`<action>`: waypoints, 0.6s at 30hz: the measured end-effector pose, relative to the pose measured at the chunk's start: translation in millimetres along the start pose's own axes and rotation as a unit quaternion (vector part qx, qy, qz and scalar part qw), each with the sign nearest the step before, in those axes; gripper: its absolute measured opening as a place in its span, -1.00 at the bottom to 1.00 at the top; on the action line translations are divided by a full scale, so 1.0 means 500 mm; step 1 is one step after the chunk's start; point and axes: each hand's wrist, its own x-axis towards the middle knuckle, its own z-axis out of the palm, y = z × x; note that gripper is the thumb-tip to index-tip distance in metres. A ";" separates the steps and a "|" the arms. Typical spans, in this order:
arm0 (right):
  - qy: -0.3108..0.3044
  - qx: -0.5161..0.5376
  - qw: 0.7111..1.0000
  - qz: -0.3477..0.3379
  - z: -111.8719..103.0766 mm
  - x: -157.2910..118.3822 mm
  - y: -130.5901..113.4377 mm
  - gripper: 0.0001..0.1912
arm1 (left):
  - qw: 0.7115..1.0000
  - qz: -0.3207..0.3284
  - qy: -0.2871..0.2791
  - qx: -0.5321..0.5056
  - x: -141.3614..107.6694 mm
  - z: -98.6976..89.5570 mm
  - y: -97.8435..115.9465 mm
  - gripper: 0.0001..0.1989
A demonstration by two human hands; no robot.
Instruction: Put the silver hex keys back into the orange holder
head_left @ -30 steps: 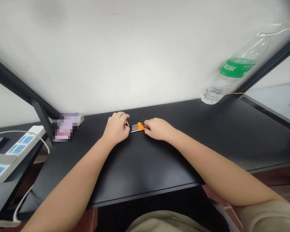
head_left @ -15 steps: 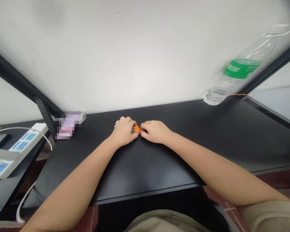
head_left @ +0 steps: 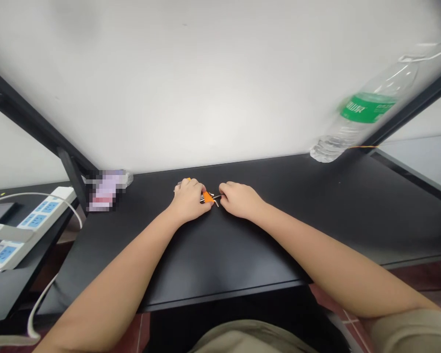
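An orange holder (head_left: 208, 197) with several thin metal pieces lies on the black table, mostly covered by my left hand (head_left: 188, 200), whose fingers are closed around it. Just to its right, my right hand (head_left: 239, 199) pinches a thin dark metal piece (head_left: 217, 197) that reaches toward the holder's right end. A short light-coloured piece sticks out and down at that same end. Whether the pinched piece is still attached to the holder cannot be made out.
A large clear bottle with a green label (head_left: 367, 108) stands at the back right by the wall. At the back left is a blurred-out purple package (head_left: 106, 190). A white power strip (head_left: 40, 220) with a cable (head_left: 31, 318) lies on the left surface.
My right hand has moved slightly right, away from the orange holder, with the thin metal piece in its fingers. More of the holder's right end now shows.
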 end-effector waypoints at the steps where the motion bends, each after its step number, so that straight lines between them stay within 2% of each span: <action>1: 0.002 0.000 1.000 0.001 0.000 -0.001 0.004 -0.82 | 1.000 -0.001 0.002 -0.002 0.000 0.000 0.000 -0.67; 8: 0.030 0.082 0.994 -0.069 0.002 0.008 0.013 -0.69 | 1.000 -0.020 0.017 -0.003 0.001 0.007 0.003 -0.65; 11: 0.032 0.085 0.994 -0.065 0.002 0.012 0.008 -0.67 | 1.000 -0.016 0.026 -0.004 0.003 0.009 0.003 -0.63; 18: 0.030 0.057 0.997 -0.044 0.002 0.014 -0.001 -0.79 | 0.999 -0.010 0.013 -0.030 0.006 0.008 -0.002 -0.60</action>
